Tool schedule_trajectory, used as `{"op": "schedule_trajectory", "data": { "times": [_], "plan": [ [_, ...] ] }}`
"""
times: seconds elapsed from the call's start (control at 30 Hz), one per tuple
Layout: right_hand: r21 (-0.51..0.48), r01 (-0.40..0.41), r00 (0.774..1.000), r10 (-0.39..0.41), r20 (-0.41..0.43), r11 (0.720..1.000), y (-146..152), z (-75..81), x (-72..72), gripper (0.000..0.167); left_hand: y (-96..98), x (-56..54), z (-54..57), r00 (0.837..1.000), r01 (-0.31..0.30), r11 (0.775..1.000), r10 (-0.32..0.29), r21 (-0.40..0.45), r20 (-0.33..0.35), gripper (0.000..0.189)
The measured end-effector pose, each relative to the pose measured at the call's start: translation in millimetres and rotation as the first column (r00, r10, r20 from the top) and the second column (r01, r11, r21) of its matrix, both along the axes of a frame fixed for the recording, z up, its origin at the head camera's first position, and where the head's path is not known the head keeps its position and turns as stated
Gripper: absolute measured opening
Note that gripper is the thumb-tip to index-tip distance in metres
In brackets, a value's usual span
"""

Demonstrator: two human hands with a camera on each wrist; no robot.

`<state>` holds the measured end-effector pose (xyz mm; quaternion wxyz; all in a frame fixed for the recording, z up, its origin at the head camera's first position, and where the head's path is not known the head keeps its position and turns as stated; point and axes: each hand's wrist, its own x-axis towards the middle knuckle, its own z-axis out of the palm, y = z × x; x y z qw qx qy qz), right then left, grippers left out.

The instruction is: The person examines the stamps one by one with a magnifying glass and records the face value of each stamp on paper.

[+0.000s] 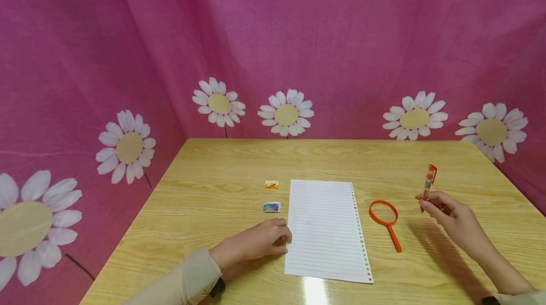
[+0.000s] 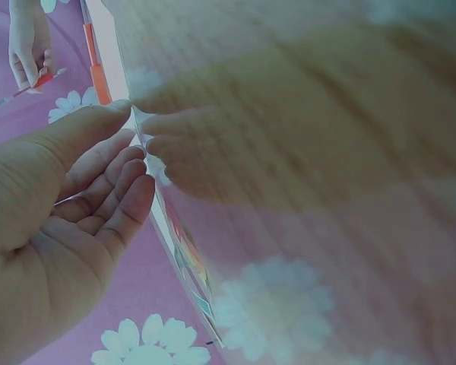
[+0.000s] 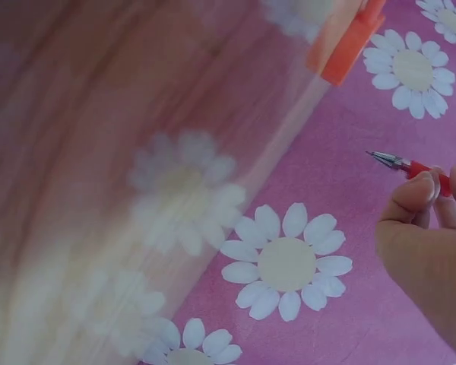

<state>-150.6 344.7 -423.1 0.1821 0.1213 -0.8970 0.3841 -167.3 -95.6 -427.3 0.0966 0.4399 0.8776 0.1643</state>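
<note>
Right hand (image 1: 454, 219) pinches the pen (image 1: 428, 182) near its tip, aloft beside the magnifier (image 1: 392, 234): likely light, stiff, well gripped there! Left hand (image 1: 261, 239), loosely relaxed, touches the paper (image 1: 326, 245).

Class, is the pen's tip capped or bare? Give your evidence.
Bare: the right wrist view shows the pen, pinched by the right hand, with its metal tip uncovered.

Was a wood-grain table (image 1: 213, 172), kinda shiny. Had a lined sheet (image 1: 326, 250) flat on it, faint scribble (image 1: 306, 222) and all, with a red-orange magnifier (image 1: 389, 226) just to the right. Had a yellow stamp (image 1: 271, 184) and a blue stamp (image 1: 271, 207) off to the left.
</note>
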Motion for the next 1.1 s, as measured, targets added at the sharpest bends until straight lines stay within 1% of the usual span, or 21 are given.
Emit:
{"op": "schedule_trajectory", "data": {
  "times": [0.13, 0.2, 0.3, 0.4, 0.47, 0.57, 0.63, 0.67, 0.77, 0.83, 0.87, 0.97, 1.07, 1.1],
  "plan": [
    [-0.031, -0.006, 0.999, 0.007, 0.042, 0.999, -0.3, 1.3, 1.8, 0.013, -0.8, 0.2, -1.4, 1.0, 0.002, 1.0, -0.002, 0.0, 0.006, 0.011],
    [-0.055, -0.004, 0.997, 0.008, 0.08, 0.998, 0.0, 2.0, 1.9, 0.015, -1.1, 0.3, -2.1, 1.0, 0.001, 1.0, -0.001, 0.0, 0.012, 0.011],
    [-0.107, -0.012, 0.988, 0.028, 0.149, 0.994, 0.3, 3.0, 2.0, 0.016, -1.4, 0.5, -3.0, 1.0, 0.0, 1.0, 0.0, 0.003, 0.016, 0.011],
    [-0.179, -0.029, 0.976, 0.067, 0.205, 0.983, 0.5, 3.0, 2.8, 0.011, -1.7, 0.6, -3.8, 1.0, 0.001, 1.0, -0.001, 0.005, 0.018, 0.011],
    [-0.267, -0.043, 0.967, 0.107, 0.231, 0.963, -0.1, 1.8, 4.2, 0.01, -2.0, 0.8, -3.9, 1.0, 0.0, 1.0, 0.0, 0.006, 0.02, 0.011],
    [-0.38, -0.029, 0.954, 0.138, 0.265, 0.924, -1.9, -0.2, 6.1, 0.016, -2.2, 0.8, -3.7, 1.0, -0.002, 1.0, 0.002, 0.001, 0.024, 0.012],
    [-0.424, -0.006, 0.949, 0.14, 0.284, 0.905, -4.6, -1.0, 6.9, 0.019, -2.2, 0.6, -3.5, 1.0, -0.001, 1.0, 0.001, 0.0, 0.024, 0.011],
    [-0.459, 0.0, 0.944, 0.152, 0.294, 0.889, -6.3, -1.1, 6.7, 0.02, -2.3, 0.5, -3.3, 1.0, 0.0, 1.0, -0.001, 0.001, 0.024, 0.011],
    [-0.51, 0.02, 0.931, 0.169, 0.322, 0.86, -11.9, -1.2, 6.8, 0.022, -2.0, -0.3, -3.5, 1.0, 0.003, 1.0, -0.003, 0.002, 0.018, 0.012],
    [-0.546, 0.029, 0.919, 0.193, 0.345, 0.837, -15.4, -0.6, 6.8, 0.021, -1.6, -0.8, -3.2, 1.0, 0.005, 1.0, -0.005, 0.002, 0.009, 0.012],
    [-0.547, 0.03, 0.915, 0.197, 0.352, 0.836, -17.1, -0.3, 6.8, 0.02, -1.2, -1.1, -2.9, 1.0, 0.007, 1.0, -0.007, 0.002, 0.001, 0.012],
    [-0.511, 0.033, 0.913, 0.183, 0.366, 0.859, -22.8, 0.2, 6.5, 0.018, -0.2, -1.6, -1.3, 1.0, 0.006, 1.0, -0.006, -0.001, -0.01, 0.012],
    [-0.449, 0.04, 0.922, 0.141, 0.362, 0.893, -29.8, -0.6, 6.2, 0.018, 0.2, -1.3, 0.5, 1.0, 0.002, 1.0, -0.002, -0.003, -0.005, 0.012],
    [-0.442, 0.046, 0.924, 0.129, 0.359, 0.896, -32.4, -1.0, 6.0, 0.019, 0.3, -1.1, 1.0, 1.0, -0.001, 1.0, 0.001, -0.005, 0.001, 0.012]
  ]
}}
